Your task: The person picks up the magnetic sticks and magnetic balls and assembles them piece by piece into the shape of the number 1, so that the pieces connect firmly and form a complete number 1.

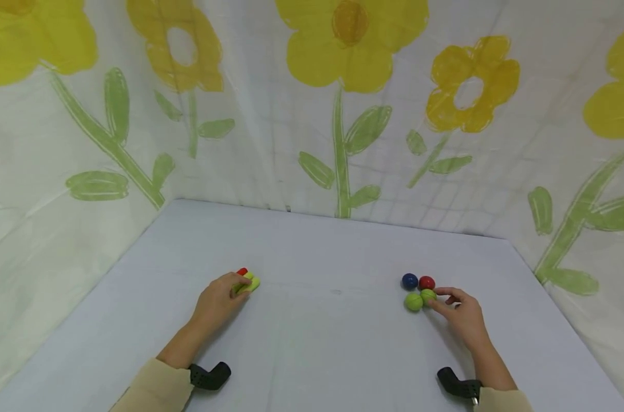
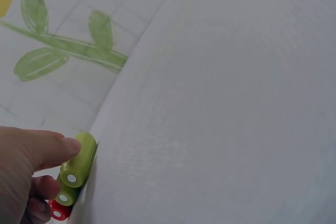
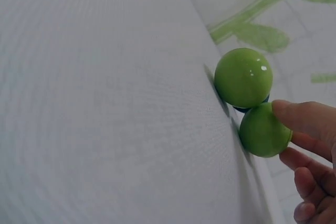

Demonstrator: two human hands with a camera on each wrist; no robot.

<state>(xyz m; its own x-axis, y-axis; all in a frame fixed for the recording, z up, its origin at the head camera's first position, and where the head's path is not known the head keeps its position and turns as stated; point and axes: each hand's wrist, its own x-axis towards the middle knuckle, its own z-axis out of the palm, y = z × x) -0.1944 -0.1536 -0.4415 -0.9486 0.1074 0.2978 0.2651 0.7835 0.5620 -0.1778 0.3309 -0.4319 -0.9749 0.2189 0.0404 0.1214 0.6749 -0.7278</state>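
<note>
On the left, my left hand (image 1: 219, 300) pinches a light-green cylinder (image 2: 84, 163) with a pale dot on its end, thumb over it. Beside that cylinder lie a second green cylinder (image 2: 66, 194) and a red cylinder (image 1: 242, 270), all in a row. On the right, my right hand (image 1: 466, 317) holds a green ball (image 3: 264, 132) between thumb and fingers. Touching it is another green ball (image 1: 413, 302). Just behind these sit a blue ball (image 1: 409, 281) and a red ball (image 1: 427, 282); the red one is hidden in the right wrist view.
Both groups rest on a white-covered table (image 1: 312, 343). A white curtain (image 1: 260, 143) with painted yellow flowers hangs behind and around it. Black curved wrist devices (image 1: 211, 376) stick out inward from both sleeves.
</note>
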